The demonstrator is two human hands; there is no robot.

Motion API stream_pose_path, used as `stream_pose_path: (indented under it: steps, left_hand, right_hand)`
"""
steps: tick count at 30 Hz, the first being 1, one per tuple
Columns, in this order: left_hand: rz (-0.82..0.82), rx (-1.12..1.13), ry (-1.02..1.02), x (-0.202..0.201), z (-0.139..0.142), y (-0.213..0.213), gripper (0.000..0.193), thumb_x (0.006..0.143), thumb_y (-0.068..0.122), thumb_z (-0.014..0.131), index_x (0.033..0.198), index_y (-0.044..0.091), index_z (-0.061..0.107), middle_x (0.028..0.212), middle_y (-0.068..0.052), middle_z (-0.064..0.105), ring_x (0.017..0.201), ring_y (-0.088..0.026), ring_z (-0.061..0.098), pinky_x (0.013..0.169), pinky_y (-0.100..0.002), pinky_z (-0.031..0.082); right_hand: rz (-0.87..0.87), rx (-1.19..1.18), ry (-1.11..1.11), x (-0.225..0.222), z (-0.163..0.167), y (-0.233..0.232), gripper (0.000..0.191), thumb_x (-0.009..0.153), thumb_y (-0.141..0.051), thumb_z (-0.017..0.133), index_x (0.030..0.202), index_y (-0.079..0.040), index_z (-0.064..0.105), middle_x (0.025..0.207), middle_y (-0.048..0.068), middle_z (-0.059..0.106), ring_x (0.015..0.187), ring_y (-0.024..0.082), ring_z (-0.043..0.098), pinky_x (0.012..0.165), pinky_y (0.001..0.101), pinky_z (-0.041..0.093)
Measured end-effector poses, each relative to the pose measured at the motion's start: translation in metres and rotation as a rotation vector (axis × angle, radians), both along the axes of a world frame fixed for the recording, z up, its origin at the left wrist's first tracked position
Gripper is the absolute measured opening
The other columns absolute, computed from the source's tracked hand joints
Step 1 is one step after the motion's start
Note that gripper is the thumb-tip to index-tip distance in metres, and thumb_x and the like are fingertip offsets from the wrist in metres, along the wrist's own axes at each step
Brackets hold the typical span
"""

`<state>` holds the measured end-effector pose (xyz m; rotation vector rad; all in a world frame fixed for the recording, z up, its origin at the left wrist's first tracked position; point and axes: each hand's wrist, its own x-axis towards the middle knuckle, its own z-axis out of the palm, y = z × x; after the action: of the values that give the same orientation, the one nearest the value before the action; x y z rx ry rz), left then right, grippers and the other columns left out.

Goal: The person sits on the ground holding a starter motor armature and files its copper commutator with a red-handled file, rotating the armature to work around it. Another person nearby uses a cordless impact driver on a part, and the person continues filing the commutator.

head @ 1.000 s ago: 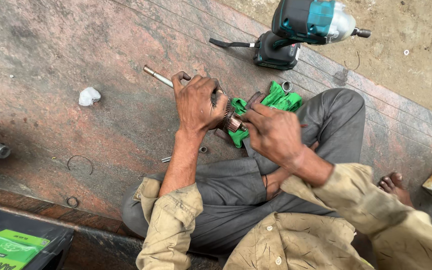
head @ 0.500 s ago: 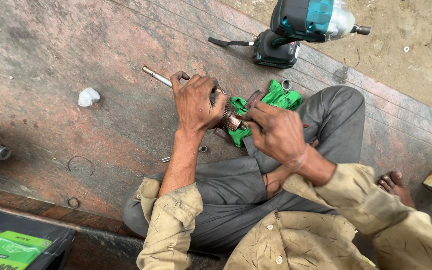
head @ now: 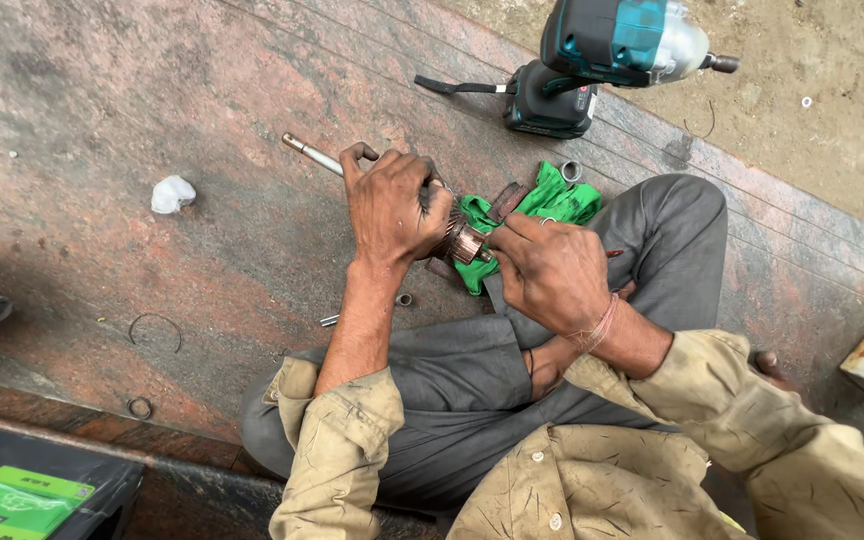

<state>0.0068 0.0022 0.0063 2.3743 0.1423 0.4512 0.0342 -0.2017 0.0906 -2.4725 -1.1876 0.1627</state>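
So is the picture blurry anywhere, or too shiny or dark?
Head view: soft, even daylight, no hard shadows; a pale sheen on the stone floor; left hand, right hand and the copper-wound motor part are sharp; the power drill looks stretched near the top edge.

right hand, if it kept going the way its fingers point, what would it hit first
The right hand points up and left at the coppery rotor gripped by the left hand. Its fingertips are already at the rotor's end, so it would meet that first, then probably the left hand's fingers.
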Motion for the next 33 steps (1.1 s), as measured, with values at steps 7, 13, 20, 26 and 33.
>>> stream_pose_path:
  steps: [7,13,20,26,33]
  left_hand:
    - [0.008,0.033,-0.027,0.003,-0.001,-0.001,0.018,0.081,0.024,0.063,0.079,0.007,0.068,0.078,-0.007,0.068,0.081,-0.025,0.064,0.106,-0.053,0.033]
    - [0.016,0.047,-0.008,0.001,0.000,-0.002,0.018,0.081,0.024,0.064,0.075,0.007,0.067,0.075,-0.006,0.067,0.079,-0.024,0.064,0.105,-0.052,0.034]
    - [0.013,0.046,0.013,0.001,0.001,-0.001,0.021,0.079,0.027,0.065,0.074,0.007,0.067,0.074,-0.007,0.066,0.078,-0.024,0.063,0.100,-0.050,0.034]
    - [0.004,0.042,0.031,0.000,0.002,-0.001,0.021,0.079,0.027,0.064,0.073,0.007,0.066,0.073,-0.007,0.066,0.077,-0.024,0.063,0.099,-0.050,0.034]
    - [0.025,0.058,-0.011,0.001,0.001,-0.002,0.018,0.080,0.023,0.064,0.074,0.007,0.066,0.075,-0.007,0.067,0.080,-0.024,0.064,0.104,-0.051,0.034]
  right_hand:
    - [-0.003,0.010,0.016,-0.001,0.004,0.002,0.014,0.082,-0.013,0.074,0.094,-0.010,0.070,0.083,0.007,0.060,0.071,0.031,0.066,0.061,0.0445,0.049]
    - [0.021,0.005,-0.022,-0.001,0.005,0.003,0.013,0.083,-0.013,0.073,0.096,-0.011,0.070,0.085,0.006,0.061,0.072,0.030,0.066,0.061,0.0437,0.050]
    - [0.020,-0.070,-0.055,-0.002,0.002,0.003,0.012,0.083,-0.013,0.073,0.095,-0.012,0.070,0.084,0.006,0.061,0.071,0.028,0.066,0.061,0.0429,0.051]
    - [0.052,-0.041,-0.099,-0.004,-0.001,0.002,0.016,0.081,-0.012,0.072,0.097,-0.012,0.070,0.083,0.005,0.059,0.072,0.027,0.066,0.061,0.0419,0.051]
    - [0.015,-0.030,-0.052,-0.007,-0.004,0.001,0.018,0.082,-0.013,0.073,0.099,-0.012,0.072,0.086,0.006,0.060,0.069,0.028,0.065,0.060,0.0419,0.051]
